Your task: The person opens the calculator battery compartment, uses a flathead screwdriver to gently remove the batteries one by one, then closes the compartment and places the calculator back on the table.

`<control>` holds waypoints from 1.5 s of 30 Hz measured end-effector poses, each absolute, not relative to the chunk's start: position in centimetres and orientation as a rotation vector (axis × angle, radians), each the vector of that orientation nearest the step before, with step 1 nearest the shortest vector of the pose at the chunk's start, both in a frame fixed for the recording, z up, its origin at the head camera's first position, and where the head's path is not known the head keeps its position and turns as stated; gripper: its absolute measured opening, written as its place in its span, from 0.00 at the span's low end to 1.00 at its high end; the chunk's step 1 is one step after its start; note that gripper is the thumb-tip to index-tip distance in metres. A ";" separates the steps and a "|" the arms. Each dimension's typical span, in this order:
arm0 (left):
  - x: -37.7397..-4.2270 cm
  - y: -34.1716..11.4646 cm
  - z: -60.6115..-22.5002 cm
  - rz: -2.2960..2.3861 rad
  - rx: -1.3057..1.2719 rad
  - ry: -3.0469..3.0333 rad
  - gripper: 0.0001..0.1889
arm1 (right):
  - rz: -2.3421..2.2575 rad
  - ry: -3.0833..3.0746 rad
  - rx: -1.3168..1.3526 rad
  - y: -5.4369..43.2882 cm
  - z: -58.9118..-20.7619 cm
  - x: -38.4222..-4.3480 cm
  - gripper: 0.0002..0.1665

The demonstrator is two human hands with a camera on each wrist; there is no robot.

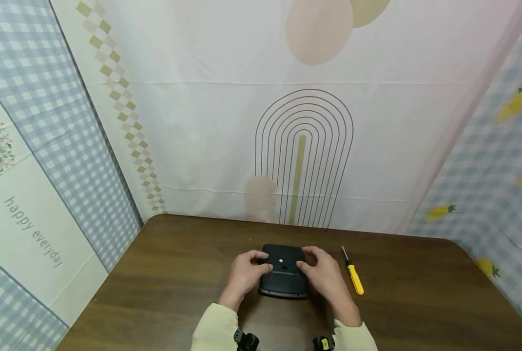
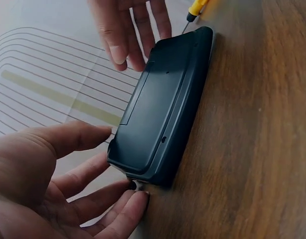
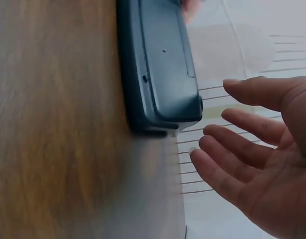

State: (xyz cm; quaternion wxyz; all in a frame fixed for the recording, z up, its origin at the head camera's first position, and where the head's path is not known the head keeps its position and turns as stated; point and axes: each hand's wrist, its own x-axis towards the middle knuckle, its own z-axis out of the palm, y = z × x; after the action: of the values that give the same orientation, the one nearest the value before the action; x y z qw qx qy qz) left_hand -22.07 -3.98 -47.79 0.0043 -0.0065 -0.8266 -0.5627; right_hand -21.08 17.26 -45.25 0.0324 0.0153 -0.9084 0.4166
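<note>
A black wedge-shaped plastic device (image 1: 283,282) lies on the table between my two hands, with a small white dot and a slot on its upper side. Small holes show along its thick near edge in the left wrist view. My left hand (image 1: 245,274) is at its left side, thumb and fingers loosely spread, fingertips right at the end of the casing (image 2: 155,107). At the other side is my right hand (image 1: 326,277); in the right wrist view its relaxed fingers (image 3: 237,144) are apart from the device.
A screwdriver (image 1: 355,280) with a yellow handle lies right of my right hand, its shaft pointing away. The brown wooden table (image 1: 177,273) meets a white patterned cloth (image 1: 208,146) at its back edge. Blue checked cloth (image 1: 475,161) hangs at the sides.
</note>
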 end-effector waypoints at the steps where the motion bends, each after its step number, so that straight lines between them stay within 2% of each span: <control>1: -22.1 -4.0 -47.8 -1.749 -0.029 -2.586 0.16 | 1.259 -2.799 0.065 17.2 -45.2 -21.1 0.23; 14: -22.2 -4.5 -47.7 -1.428 -0.271 -2.709 0.16 | 0.985 -2.795 0.406 17.0 -46.7 -21.6 0.16; 22: -22.0 -4.7 -48.4 -1.256 -0.453 -2.748 0.15 | 0.946 -2.827 0.507 16.6 -46.6 -21.5 0.10; 45: -22.1 -5.1 -47.8 -1.283 -0.482 -2.868 0.18 | 1.001 -2.832 0.657 16.5 -46.8 -22.1 0.08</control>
State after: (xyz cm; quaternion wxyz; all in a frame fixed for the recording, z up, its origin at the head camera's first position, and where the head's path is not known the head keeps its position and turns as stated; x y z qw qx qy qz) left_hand -22.08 -5.07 -47.77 -0.0187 -0.1516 -0.9021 -0.4035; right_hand -22.12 16.46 -46.80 0.0336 0.2136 -0.9205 0.3255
